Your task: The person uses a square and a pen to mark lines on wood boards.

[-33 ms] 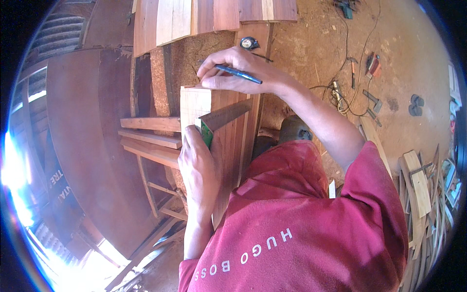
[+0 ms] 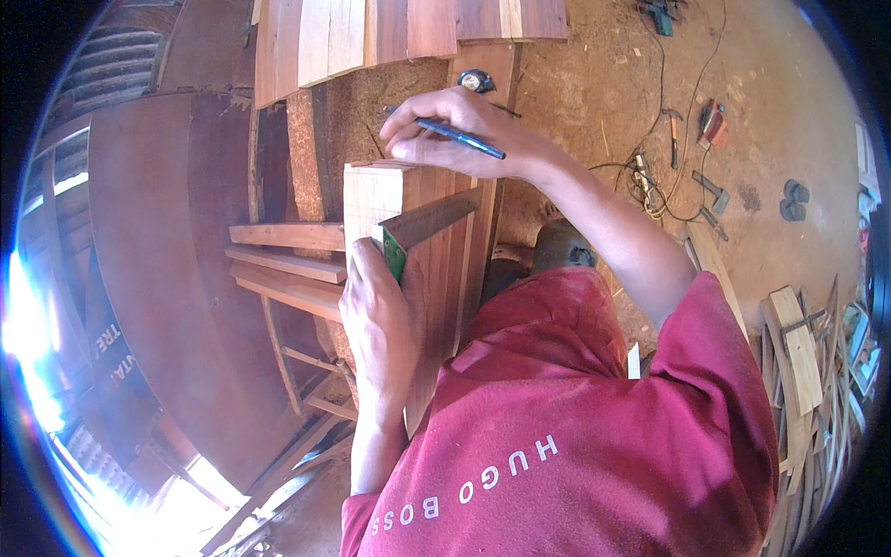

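Note:
My left hand [image 2: 379, 306] is closed around the green stock of a try square [image 2: 393, 256], pressing it to the end of several boards [image 2: 373, 200] stood together. The square's metal blade lies across the boards' top edges. At the far end of these boards my right hand [image 2: 455, 130] is closed, with a dark blue pen [image 2: 464, 139] held in it. The pen slants back over the hand toward the wrist. My fingers hide the pen's tip, so I cannot tell whether it touches the wood.
A tape measure [image 2: 476, 82] sits beyond my right hand, near a row of planks [image 2: 371, 37]. Wooden rails [image 2: 288, 234] jut out left of the boards. Hammers [image 2: 672, 139], cords and a red tool [image 2: 713, 124] lie on the floor at right, above a timber pile [image 2: 798, 353].
My right hand and the pen have shifted slightly to the right, a little away from the boards' corner. The left hand and the try square stay in place.

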Demonstrator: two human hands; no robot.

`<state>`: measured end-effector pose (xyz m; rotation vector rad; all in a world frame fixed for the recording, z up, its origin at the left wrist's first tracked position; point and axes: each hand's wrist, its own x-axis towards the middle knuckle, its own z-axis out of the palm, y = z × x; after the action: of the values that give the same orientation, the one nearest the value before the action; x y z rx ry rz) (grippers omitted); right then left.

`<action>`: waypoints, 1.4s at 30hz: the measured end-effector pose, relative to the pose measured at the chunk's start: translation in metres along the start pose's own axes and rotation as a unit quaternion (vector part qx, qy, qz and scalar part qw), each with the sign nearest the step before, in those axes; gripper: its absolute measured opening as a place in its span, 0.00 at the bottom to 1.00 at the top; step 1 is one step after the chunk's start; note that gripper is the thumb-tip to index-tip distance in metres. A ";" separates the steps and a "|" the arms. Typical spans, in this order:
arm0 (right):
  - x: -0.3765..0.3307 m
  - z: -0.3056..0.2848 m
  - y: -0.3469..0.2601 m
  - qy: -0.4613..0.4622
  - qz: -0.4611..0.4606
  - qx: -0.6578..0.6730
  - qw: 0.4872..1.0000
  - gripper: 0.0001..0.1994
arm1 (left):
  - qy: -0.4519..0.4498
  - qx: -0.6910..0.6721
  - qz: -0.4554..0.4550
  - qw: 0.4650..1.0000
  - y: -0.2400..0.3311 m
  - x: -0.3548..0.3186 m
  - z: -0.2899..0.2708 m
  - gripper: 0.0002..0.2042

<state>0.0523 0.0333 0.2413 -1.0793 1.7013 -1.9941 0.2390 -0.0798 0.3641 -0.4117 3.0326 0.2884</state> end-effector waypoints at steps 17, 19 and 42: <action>-0.078 -0.007 0.020 0.245 0.165 0.105 0.949 0.15 | 0.004 0.001 -0.008 1.000 0.001 0.001 0.000 0.16; -0.079 -0.007 0.021 0.249 0.167 0.098 0.949 0.14 | 0.004 -0.002 -0.007 1.000 0.001 0.001 0.000 0.15; -0.092 -0.004 0.047 0.257 0.206 0.115 0.937 0.15 | -0.007 0.008 -0.003 1.000 -0.002 0.000 -0.001 0.16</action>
<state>0.0997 0.0850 0.1660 -0.0975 1.6764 -2.2211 0.2392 -0.0816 0.3650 -0.4170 3.0178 0.2643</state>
